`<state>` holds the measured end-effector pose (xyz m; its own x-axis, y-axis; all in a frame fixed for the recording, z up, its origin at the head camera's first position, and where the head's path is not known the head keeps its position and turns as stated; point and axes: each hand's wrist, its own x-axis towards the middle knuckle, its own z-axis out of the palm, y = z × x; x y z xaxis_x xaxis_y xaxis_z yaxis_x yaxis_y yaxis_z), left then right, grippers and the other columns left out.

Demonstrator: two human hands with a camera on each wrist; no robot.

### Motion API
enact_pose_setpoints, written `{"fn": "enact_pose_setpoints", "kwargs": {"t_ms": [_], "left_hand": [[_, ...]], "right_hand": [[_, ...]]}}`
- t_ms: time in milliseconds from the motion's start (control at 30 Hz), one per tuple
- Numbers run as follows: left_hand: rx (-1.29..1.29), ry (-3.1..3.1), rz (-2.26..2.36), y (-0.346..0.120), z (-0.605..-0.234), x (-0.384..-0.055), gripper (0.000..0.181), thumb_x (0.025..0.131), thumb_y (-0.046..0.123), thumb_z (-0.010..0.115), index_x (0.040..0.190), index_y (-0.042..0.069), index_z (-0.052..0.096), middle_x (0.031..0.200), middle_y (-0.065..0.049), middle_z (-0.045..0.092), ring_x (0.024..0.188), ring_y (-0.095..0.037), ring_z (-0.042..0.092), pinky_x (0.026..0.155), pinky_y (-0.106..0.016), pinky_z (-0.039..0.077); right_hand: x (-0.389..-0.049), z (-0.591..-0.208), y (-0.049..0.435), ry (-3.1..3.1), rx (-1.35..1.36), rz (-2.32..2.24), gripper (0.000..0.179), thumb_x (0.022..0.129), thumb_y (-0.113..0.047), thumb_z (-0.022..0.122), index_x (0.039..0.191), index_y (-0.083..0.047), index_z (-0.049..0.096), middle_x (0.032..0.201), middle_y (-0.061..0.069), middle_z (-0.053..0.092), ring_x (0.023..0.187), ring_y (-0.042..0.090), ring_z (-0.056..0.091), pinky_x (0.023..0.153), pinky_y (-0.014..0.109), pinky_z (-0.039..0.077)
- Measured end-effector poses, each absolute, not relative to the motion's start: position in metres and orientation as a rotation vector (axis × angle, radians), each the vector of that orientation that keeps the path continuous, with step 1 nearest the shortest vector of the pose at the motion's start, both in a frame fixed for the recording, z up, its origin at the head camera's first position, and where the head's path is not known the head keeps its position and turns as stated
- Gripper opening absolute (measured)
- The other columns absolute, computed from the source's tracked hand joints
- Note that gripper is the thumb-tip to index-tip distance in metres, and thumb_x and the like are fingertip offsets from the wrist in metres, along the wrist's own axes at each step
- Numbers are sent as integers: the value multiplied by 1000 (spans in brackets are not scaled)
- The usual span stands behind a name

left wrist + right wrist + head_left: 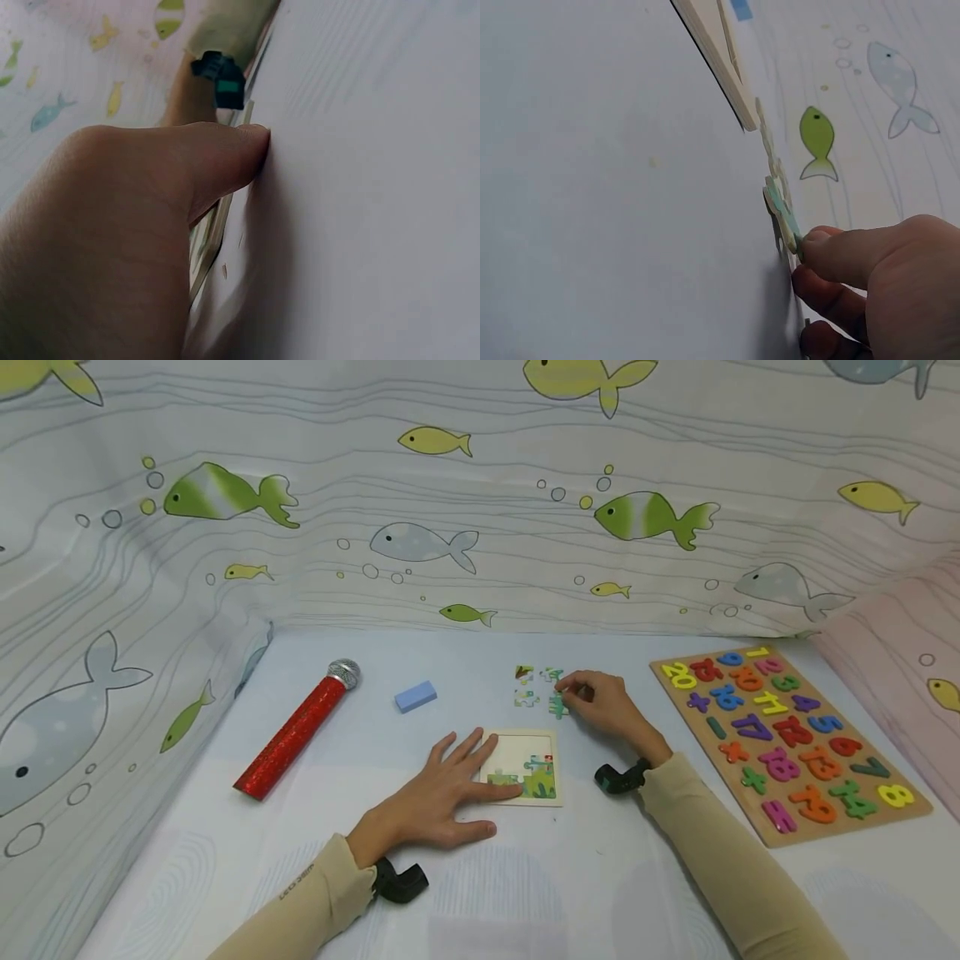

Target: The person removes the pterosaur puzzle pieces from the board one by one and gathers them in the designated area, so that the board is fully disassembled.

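A small square puzzle tray (521, 739) with a pale wooden rim lies in front of me, green picture pieces (538, 785) fitted along its lower part. My left hand (442, 793) rests spread over the tray's left side, its fingers straight and covering part of the picture. Beyond the tray, my right hand (603, 706) pinches a jigsaw piece (784, 217) between thumb and fingers; in the right wrist view the piece is tipped up at one edge. Other loose jigsaw pieces (527, 697) lie beside it on the table.
A red glittery microphone (292, 735) and a blue block (416, 696) lie to the left. At the right is a wooden number board (712, 693) with coloured numerals. Fish-patterned cloth (510, 493) rises behind and at the sides of the table.
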<state>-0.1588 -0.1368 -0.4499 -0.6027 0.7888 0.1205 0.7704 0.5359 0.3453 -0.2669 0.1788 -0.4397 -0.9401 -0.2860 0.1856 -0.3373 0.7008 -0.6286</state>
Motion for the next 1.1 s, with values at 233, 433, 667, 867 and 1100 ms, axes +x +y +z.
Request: {"fn": "enact_pose_setpoints", "kwargs": {"t_ms": [233,433,667,867,1100], "left_hand": [[1374,2716,561,-136,-450,-159,53,96,57,54,148,46,50,170,-17,19,160,-39,9,121,-68,8],[1364,2715,553,-137,-447,-160,53,96,57,54,148,46,50,170,-17,18,160,-38,9,122,-68,8],[1362,2706,564,-137,-447,-159,54,96,57,54,148,45,50,170,-17,19,160,-38,9,121,-69,8],[1360,2709,560,-137,-448,-159,53,96,56,54,148,44,51,170,-17,20,159,-39,10,121,-69,9],[1347,2705,557,-136,-449,-160,54,96,58,54,148,45,50,170,-16,18,160,-37,8,121,-69,8]], "right_hand": [[-264,-439,184,-2852,573,1053,25,91,-19,77,114,-14,75,100,4,72,86,20,53,85,38,26],[-261,-435,183,-2899,648,982,40,83,-26,85,119,-14,75,103,6,65,90,22,48,82,40,21],[-263,-437,180,-2936,665,946,38,86,-27,82,121,-14,75,104,7,62,90,22,46,81,39,21],[-265,-437,178,-2950,687,927,36,89,-25,79,124,-15,74,110,9,63,91,23,47,81,38,22],[-265,-438,178,-2947,698,930,36,90,-22,77,125,-15,73,108,10,62,90,23,46,79,39,21]]}}
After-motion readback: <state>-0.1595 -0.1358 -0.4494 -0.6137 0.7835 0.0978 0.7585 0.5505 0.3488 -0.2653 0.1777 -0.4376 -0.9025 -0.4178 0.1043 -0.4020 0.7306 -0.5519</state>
